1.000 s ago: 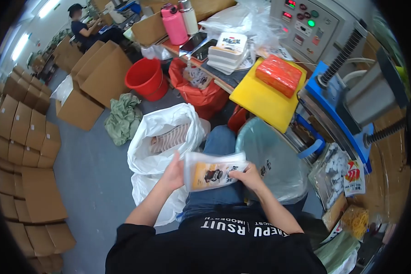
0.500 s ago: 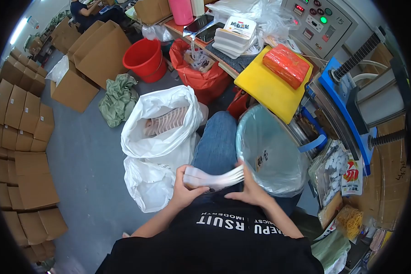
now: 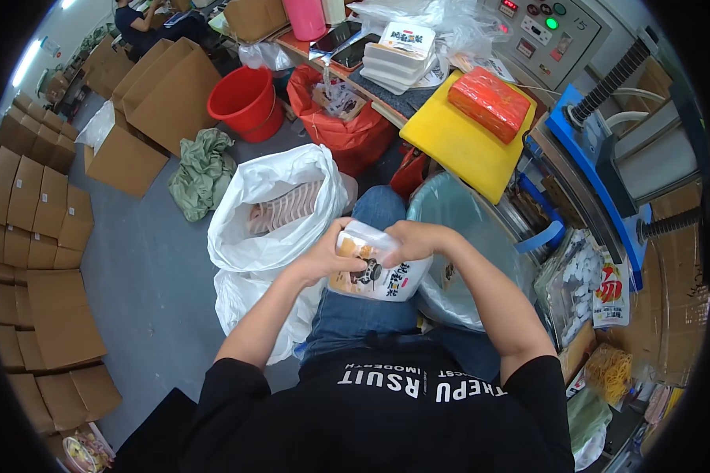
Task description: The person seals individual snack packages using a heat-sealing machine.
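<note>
Above my lap, a stack of white printed plastic pouches (image 3: 379, 282) is held between both hands, its face showing a dark pot picture and black lettering. My left hand (image 3: 323, 256) is closed on the left side, thumb across the print. My right hand (image 3: 418, 240) grips the upper right part, its thumb pressing on the front. The top of the stack looks bent. Just beyond my left hand stands an open white sack (image 3: 237, 229) with rows of similar pouches (image 3: 288, 208) inside. Beside my right hand is a bin lined with a clear bag (image 3: 469, 213).
A workbench at the upper right bears stacked printed pouches (image 3: 398, 59), a yellow pad (image 3: 457, 146) and a red packet (image 3: 490, 102). A blue-framed machine (image 3: 595, 173) stands at right. Floor items include a red bucket (image 3: 246, 106), a red bag (image 3: 339, 134) and cardboard boxes (image 3: 63, 315). Another person sits far back.
Both hands have moved up and forward from near my shirt. The stack has turned from edge-on to showing its printed face, and the right hand has shifted over its top.
</note>
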The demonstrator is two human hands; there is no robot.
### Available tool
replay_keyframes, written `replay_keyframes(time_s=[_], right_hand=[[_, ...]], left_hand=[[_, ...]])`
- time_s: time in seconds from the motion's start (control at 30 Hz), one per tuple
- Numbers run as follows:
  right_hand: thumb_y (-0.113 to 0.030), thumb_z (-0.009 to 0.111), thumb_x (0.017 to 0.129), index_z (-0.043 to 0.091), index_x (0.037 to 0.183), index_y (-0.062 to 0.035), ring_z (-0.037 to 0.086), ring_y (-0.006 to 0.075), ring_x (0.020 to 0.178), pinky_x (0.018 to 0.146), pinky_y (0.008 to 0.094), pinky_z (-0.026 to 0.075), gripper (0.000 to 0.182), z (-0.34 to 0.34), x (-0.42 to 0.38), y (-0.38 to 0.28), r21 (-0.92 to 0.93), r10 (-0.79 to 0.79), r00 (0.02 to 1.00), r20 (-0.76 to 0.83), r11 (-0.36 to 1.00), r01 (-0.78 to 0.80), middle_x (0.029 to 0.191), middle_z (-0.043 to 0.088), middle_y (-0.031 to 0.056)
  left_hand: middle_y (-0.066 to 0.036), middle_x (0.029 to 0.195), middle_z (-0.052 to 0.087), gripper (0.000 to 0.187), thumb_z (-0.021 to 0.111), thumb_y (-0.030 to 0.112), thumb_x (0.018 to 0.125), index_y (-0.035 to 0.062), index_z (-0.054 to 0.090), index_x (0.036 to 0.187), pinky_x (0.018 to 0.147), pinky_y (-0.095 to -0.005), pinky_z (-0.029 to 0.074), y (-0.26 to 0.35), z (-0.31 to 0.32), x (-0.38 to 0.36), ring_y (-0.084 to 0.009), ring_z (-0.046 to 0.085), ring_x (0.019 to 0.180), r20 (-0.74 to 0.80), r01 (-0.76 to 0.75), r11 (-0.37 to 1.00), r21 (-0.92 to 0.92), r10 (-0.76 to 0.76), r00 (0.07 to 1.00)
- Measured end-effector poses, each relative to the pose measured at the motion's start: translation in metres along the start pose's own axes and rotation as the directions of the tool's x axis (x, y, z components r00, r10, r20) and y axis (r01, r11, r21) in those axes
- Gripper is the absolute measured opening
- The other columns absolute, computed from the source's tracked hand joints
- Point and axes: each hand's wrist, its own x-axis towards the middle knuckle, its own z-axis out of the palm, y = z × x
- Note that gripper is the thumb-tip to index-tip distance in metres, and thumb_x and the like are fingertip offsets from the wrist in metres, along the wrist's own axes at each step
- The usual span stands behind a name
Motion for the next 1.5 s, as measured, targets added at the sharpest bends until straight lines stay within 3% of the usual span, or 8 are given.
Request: replay_keyframes(time_s=[0.2, 0.53, 0.83, 0.9, 0.93, 1.0, 1.17, 1.5], right_hand=[[-0.029, 0.075, 0.068, 0.057, 0.111, -0.0004, 0.065, 0.0287, 0.092, 0.080, 0.0366, 0.051, 0.054, 0.004, -0.002, -0.004, 0.023, -0.010, 1.000, -0.006, 1.000, 0.010, 0.100, 0.066, 0.0173], [-0.019, 0.073, 0.067, 0.048, 0.106, -0.0057, 0.063, 0.0381, 0.091, 0.077, 0.0461, 0.050, 0.048, 0.002, 0.003, -0.008, -0.324, -0.003, 0.948, -0.319, 0.940, -0.106, 0.097, 0.064, 0.0193], [-0.021, 0.083, 0.056, 0.045, 0.115, -0.0079, 0.058, 0.0369, 0.099, 0.082, 0.0431, 0.048, 0.071, -0.006, 0.006, 0.023, -0.193, -0.012, 0.998, -0.060, 0.981, 0.000, 0.105, 0.059, 0.0197], [-0.018, 0.079, 0.058, 0.044, 0.121, -0.0074, 0.057, 0.0396, 0.102, 0.084, 0.0455, 0.048, 0.073, 0.004, 0.008, 0.029, -0.252, -0.016, 0.989, -0.145, 0.967, -0.021, 0.109, 0.058, 0.0235], [-0.018, 0.076, 0.061, 0.041, 0.128, -0.0062, 0.058, 0.0415, 0.100, 0.084, 0.0453, 0.048, 0.077, -0.004, 0.005, 0.015, -0.243, 0.078, 0.994, -0.074, 0.965, -0.094, 0.107, 0.060, 0.0251], [-0.016, 0.079, 0.060, 0.043, 0.123, -0.0028, 0.058, 0.0436, 0.099, 0.083, 0.0449, 0.048, 0.074, -0.010, 0.004, 0.012, -0.249, 0.028, 0.994, -0.101, 0.967, -0.052, 0.105, 0.060, 0.0263], [-0.014, 0.083, 0.058, 0.048, 0.114, -0.0018, 0.059, 0.0207, 0.090, 0.083, 0.0337, 0.048, 0.067, -0.026, 0.011, 0.024, 0.162, -0.174, 0.976, 0.129, 0.975, 0.152, 0.096, 0.062, 0.0113], [-0.009, 0.068, 0.063, 0.045, 0.101, -0.0028, 0.059, 0.0438, 0.093, 0.079, 0.0492, 0.049, 0.045, 0.009, 0.009, 0.003, -0.497, -0.078, 0.973, -0.218, 0.867, -0.042, 0.092, 0.063, 0.0261]], left_hand=[[-0.007, 0.098, 0.059, 0.069, 0.075, -0.007, 0.061, 0.0052, 0.044, 0.122, 0.082, -0.0297, 0.049, -0.003, -0.002, 0.008, -0.0155, 0.059, 0.091, -0.021, 0.156, 0.987, 0.033, -0.155, 0.988], [-0.005, 0.090, 0.058, 0.057, 0.071, -0.013, 0.063, 0.0067, 0.044, 0.109, 0.066, -0.0269, 0.051, -0.011, -0.001, 0.035, -0.0133, 0.060, 0.079, -0.190, -0.160, 0.952, 0.261, 0.214, 0.958], [-0.007, 0.095, 0.059, 0.067, 0.075, -0.004, 0.063, 0.0043, 0.041, 0.120, 0.078, -0.0315, 0.051, -0.036, -0.014, 0.037, -0.0151, 0.059, 0.090, -0.150, -0.055, 0.913, 0.403, 0.126, 0.981], [-0.008, 0.097, 0.058, 0.074, 0.077, 0.000, 0.062, 0.0045, 0.039, 0.125, 0.078, -0.0341, 0.051, -0.031, -0.009, 0.036, -0.0175, 0.059, 0.092, -0.174, 0.051, 0.974, 0.222, -0.012, 0.985], [-0.008, 0.096, 0.058, 0.077, 0.078, -0.001, 0.060, 0.0050, 0.039, 0.126, 0.076, -0.0341, 0.051, -0.040, -0.010, 0.037, -0.0177, 0.059, 0.090, -0.202, -0.082, 0.958, 0.276, 0.141, 0.969], [-0.008, 0.099, 0.056, 0.078, 0.079, -0.002, 0.055, 0.0047, 0.042, 0.123, 0.082, -0.0308, 0.048, -0.020, -0.001, 0.029, -0.0169, 0.055, 0.095, -0.209, 0.019, 0.998, -0.065, -0.032, 0.977], [-0.005, 0.096, 0.056, 0.065, 0.072, -0.007, 0.055, 0.0045, 0.044, 0.113, 0.082, -0.0308, 0.047, -0.025, -0.009, 0.029, -0.0145, 0.053, 0.092, -0.108, -0.187, 0.979, 0.079, 0.195, 0.975], [-0.007, 0.099, 0.062, 0.060, 0.075, -0.004, 0.058, 0.0040, 0.052, 0.113, 0.085, -0.0309, 0.047, -0.022, -0.002, 0.003, -0.0162, 0.057, 0.092, -0.222, -0.075, 0.997, 0.038, 0.081, 0.972]])
